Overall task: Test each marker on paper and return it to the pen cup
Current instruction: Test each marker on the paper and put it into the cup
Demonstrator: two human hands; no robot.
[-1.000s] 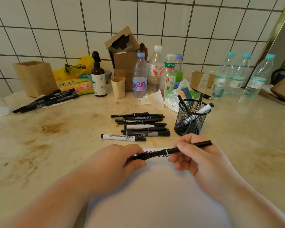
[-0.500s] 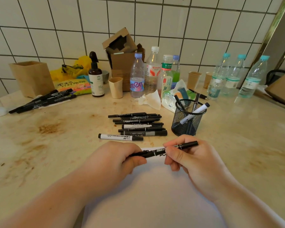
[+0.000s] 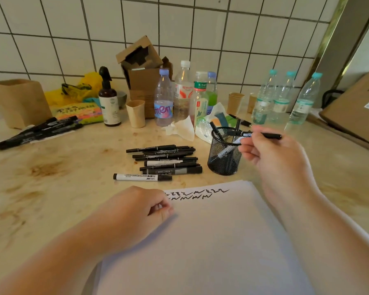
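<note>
The bench (image 3: 51,199), a pale stone top with brown stains, fills the view below a white tiled wall (image 3: 200,28). On it, from the centre down to 6 o'clock, lies the paper (image 3: 211,241), a white sheet with two short rows of black test squiggles (image 3: 196,193) along its far edge. At 11 o'clock stands a brown paper bag (image 3: 19,101), and at 12 o'clock an opened cardboard box (image 3: 143,77) with a cluster of plastic bottles (image 3: 183,92) beside it; three more water bottles (image 3: 285,96) stand at 1 o'clock. The left hand (image 3: 136,211) rests on the paper's left edge at about 7 o'clock of the squiggles, fingers curled loosely and holding nothing. The right hand (image 3: 273,158) hangs at 3 o'clock, just right of the pen cup (image 3: 225,154), pinching a black marker (image 3: 264,135) between thumb and fingertips; the marker lies nearly level, its left end over the cup's rim. The black mesh cup already holds several markers. A pile of black markers (image 3: 166,159) lies left of the cup, at centre, with a white whiteboard marker (image 3: 142,177) nearest the paper. More black markers (image 3: 36,133) lie at 10 o'clock.
</note>
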